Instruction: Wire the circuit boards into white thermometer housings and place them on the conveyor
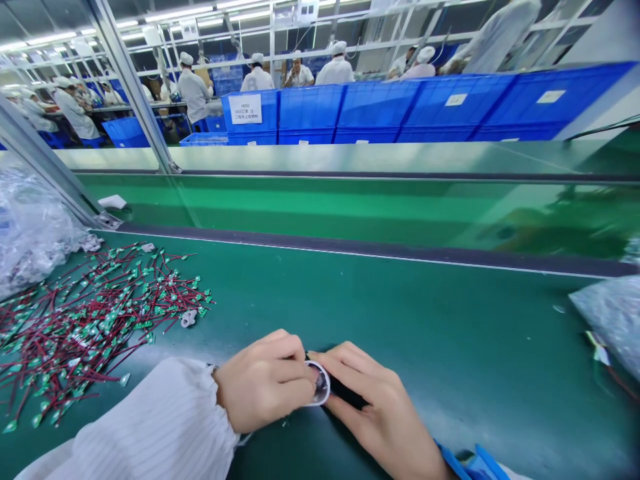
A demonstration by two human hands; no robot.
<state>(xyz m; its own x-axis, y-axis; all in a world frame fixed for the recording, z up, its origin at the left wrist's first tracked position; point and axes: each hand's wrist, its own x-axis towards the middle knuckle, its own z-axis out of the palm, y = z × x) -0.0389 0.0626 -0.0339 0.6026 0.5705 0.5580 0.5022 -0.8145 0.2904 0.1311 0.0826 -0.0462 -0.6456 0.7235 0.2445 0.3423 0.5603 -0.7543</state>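
Observation:
Between my two hands is a small housing (325, 385) with a white oval rim and a dark inside; part of it is hidden by fingers. My right hand (375, 407) grips it from the right, thumb on the near side and fingers on the far side. The curled fingers of my left hand (270, 383) press against its left side, with fingertips at the opening. Whether they also pinch a smaller piece cannot be seen. To the left lies a heap of small green circuit boards with dark red wires (110, 307). A small grey plastic piece (189, 319) lies at the heap's right edge.
The green work surface (425, 313) ends at a dark raised edge (350, 247), with a green conveyor belt (310, 207) beyond. Clear plastic bags lie at far left (35, 227) and right (613, 313). A metal post (135, 87) rises at left. Blue bins (310, 107) and several people stand behind.

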